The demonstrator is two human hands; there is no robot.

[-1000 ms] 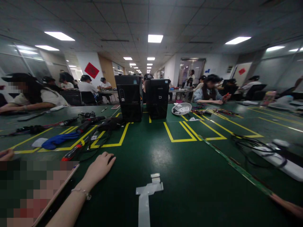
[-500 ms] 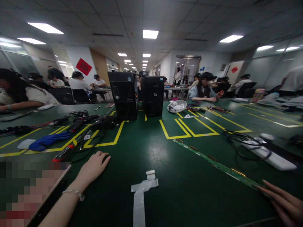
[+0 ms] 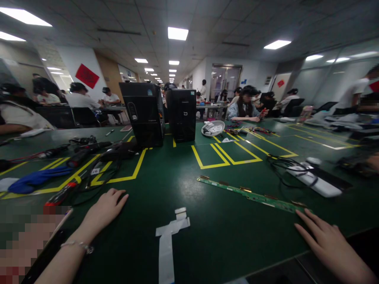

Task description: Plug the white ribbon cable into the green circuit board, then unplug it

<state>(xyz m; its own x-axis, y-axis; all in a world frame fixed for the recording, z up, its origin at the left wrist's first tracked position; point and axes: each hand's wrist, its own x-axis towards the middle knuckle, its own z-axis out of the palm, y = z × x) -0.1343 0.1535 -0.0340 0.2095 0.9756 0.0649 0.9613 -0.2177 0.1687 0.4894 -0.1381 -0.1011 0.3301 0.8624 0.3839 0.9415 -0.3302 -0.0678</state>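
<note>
My left hand, a beaded bracelet at its wrist, rests on the green table with its fingers loosely stretched and nothing in them. My right hand lies at the near end of a long, narrow green circuit board. Its fingers are extended and apart, the tips touching or right beside that end. The board lies slantwise across the table on the right. Between my hands is a white flat ribbon cable with a cross-shaped end, running off toward me.
Two black computer towers stand ahead. Leftward are a red-black screwdriver, a blue glove and tangled cables. On the right are a white power strip with black cable, and a white basket. People sit at the surrounding tables.
The view has turned to the right, so things sit further left. My right hand shows more fully, and the circuit board lies flatter, closer to level. My left hand stays resting on the table.
</note>
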